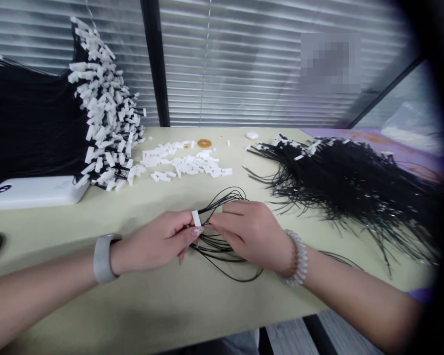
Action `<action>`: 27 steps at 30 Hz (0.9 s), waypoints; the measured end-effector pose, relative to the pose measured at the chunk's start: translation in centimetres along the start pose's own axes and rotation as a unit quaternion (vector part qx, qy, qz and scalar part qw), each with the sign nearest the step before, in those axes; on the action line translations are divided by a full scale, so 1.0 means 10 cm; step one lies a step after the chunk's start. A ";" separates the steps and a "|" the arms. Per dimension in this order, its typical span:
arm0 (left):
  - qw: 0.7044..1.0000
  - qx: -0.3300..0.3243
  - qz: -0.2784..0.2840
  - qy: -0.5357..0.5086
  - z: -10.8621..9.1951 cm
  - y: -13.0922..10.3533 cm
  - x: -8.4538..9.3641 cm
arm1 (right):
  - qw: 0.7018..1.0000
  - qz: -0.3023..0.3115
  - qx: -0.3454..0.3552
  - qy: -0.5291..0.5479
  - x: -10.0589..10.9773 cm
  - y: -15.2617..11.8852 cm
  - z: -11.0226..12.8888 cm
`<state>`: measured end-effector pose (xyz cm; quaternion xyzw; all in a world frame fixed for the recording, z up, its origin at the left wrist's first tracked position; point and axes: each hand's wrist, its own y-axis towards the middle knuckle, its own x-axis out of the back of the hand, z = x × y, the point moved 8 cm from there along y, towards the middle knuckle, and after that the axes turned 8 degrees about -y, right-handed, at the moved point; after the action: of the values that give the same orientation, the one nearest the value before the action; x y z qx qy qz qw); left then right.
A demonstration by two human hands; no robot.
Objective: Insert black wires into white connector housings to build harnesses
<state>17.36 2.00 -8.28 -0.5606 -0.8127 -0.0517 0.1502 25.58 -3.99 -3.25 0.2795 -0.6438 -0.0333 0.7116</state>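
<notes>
My left hand [157, 241], with a grey band on the wrist, pinches a small white connector housing [196, 218] between thumb and forefinger. Close against it, my right hand [253, 234], wearing a clear bead bracelet, has its fingertips closed on a thin black wire at the connector. Whether the wire end sits inside the housing is hidden by the fingers. A loose bundle of black wires [216, 242] loops around and beneath both hands, just above the table.
Loose white connector housings [192, 165] lie beyond my hands, near an orange ring [204, 143]. At left hang many black wires with white connectors [103, 103], above a white power bank-like device [37, 191]. A big pile of black wires [340, 172] covers the table's right side.
</notes>
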 end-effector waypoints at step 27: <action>0.916 -0.028 -0.320 -0.242 0.22 -0.08 0.54 | 0.924 0.176 -0.245 0.233 -0.25 -0.14 -0.56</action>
<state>14.44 7.11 -8.72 -0.2695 -0.9585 0.0172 -0.0911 30.85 -2.15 -6.20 -0.0216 -0.4701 0.0015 0.8823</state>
